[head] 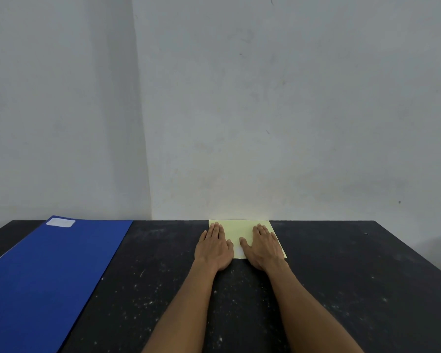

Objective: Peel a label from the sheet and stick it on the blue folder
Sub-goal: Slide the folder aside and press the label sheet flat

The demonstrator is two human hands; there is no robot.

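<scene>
A pale yellow label sheet (239, 229) lies flat at the far edge of the black table, against the wall. My left hand (214, 247) rests palm down on the sheet's left side, fingers together and pointing away. My right hand (264, 247) lies palm down on its right side, thumb stretched toward the left hand. A small white patch (238, 250) shows on the sheet between the two thumbs. The blue folder (49, 276) lies flat far to the left, running from the far edge toward me. A white label (61, 222) is stuck near its far corner.
The black table (354, 289) is speckled with pale dust. A grey-white wall (265, 123) rises right behind its far edge, with a corner above the folder's right side. The table's right edge slants toward me at the right.
</scene>
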